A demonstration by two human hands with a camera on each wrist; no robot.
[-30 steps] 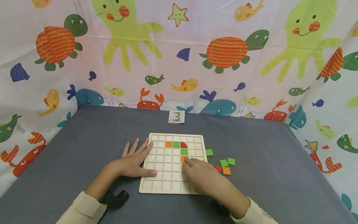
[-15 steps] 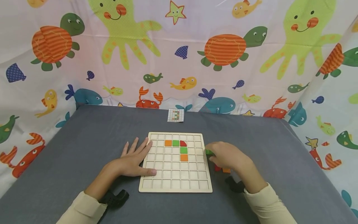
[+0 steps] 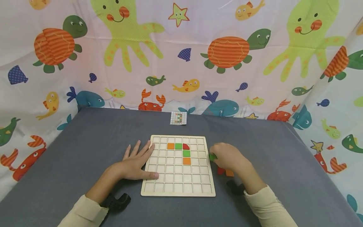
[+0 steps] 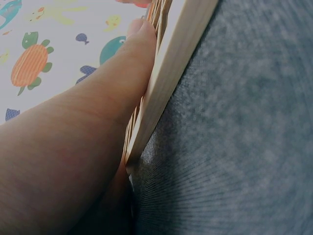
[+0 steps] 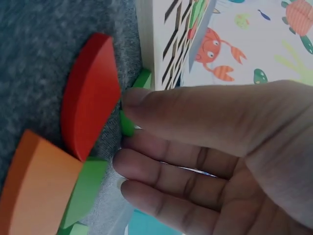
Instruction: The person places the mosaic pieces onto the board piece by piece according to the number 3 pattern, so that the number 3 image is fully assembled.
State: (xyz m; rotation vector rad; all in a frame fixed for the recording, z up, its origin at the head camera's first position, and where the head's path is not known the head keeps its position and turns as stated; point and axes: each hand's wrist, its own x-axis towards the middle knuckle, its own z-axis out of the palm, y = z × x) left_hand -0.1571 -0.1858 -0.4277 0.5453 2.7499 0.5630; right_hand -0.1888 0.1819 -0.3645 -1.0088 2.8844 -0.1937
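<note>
A wooden grid board (image 3: 170, 188) lies before me. Its top row bears an orange square tile (image 3: 171, 146), a green one (image 3: 178, 146) and a red rounded-corner one (image 3: 186, 146). Below the red piece are a green tile (image 3: 186, 153) and an orange tile (image 3: 187, 161). My left hand (image 3: 131, 164) rests with spread fingers on the board's left edge. Just off the right edge, my right hand (image 3: 230, 157) pinches a loose green square tile (image 5: 128, 122) between thumb and fingers, which partly hide it.
Beside the right hand lie a red curved tile (image 5: 93, 93), an orange tile (image 5: 39, 181) and a green tile (image 5: 85, 191), partly hidden from the head view. A small pattern card (image 3: 178, 118) lies at the back of the grey table (image 3: 113, 121), before a printed curtain (image 3: 175, 66).
My right hand has moved right from the lower orange tile on the board to the loose green tile, and its fingers have taken hold of it. The left hand stays put.
</note>
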